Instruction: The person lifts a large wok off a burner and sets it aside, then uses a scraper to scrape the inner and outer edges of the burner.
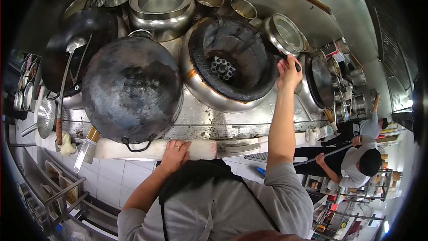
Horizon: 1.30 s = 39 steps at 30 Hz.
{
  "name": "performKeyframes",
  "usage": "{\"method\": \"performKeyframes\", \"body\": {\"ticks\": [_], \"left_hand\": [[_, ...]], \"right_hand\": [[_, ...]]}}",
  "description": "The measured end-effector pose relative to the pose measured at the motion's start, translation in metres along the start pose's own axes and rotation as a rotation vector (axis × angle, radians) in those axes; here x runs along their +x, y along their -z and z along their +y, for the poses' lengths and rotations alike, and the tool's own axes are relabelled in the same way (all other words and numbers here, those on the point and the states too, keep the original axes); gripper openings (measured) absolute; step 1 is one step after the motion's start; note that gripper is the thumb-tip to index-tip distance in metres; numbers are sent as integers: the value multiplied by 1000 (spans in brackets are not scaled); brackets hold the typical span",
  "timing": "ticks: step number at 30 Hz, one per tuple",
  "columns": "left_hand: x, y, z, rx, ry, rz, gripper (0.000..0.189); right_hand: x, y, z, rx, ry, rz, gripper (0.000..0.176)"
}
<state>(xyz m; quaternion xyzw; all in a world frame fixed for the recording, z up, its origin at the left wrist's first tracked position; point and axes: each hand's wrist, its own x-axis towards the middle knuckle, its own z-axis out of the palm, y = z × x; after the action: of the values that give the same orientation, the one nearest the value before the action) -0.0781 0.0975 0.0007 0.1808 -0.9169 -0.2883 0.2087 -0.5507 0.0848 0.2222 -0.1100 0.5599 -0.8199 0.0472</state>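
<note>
My left hand [175, 156] lies on the folded white cloth [133, 148] along the stove's front edge, its fingers stretched out and a ring on one. A blackened wok [131, 87] rests bottom-up just beyond it, with a loop handle pointing toward me. My right hand [290, 72] is closed around a thin black handle [298, 66] at the right rim of the uncovered wok burner [200, 80]. What that handle belongs to is hard to make out against the dark rim. Inside the burner a round metal grate [222, 68] shows in the sooty pit.
Steel pots [161, 6] line the back. On the left, a ladle [73, 44] rests in another wok [53, 51], near a perforated skimmer [46, 115]. A cleaver-like blade [236, 147] lies at the front edge. To the right, a co-worker [356, 165] grips a long pole.
</note>
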Motion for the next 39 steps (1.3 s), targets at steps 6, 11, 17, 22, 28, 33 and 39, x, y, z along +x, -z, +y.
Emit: {"method": "performKeyframes", "body": {"ticks": [6,11,17,22,28,33,39], "left_hand": [[-2,-14,-10,176,-25,-77,46],[-7,-9,-13,188,-64,-58,51],[-8,-1,-16,232,-64,-130,49],[-17,-14,-25,232,-28,-106,50],[-3,-7,-20,250,64,-120,50],[-5,-3,-20,267,97,-190,50],[-11,-12,-21,293,104,-169,50]], "right_hand": [[44,-70,19,-27,134,-109,18],[78,-125,44,-306,243,-276,13],[116,-203,81,-451,231,-314,21],[145,-256,108,-585,228,-407,18],[187,-282,185,-758,-15,-588,9],[206,-279,160,-600,-48,-553,10],[205,-276,149,-598,-95,-690,5]]}}
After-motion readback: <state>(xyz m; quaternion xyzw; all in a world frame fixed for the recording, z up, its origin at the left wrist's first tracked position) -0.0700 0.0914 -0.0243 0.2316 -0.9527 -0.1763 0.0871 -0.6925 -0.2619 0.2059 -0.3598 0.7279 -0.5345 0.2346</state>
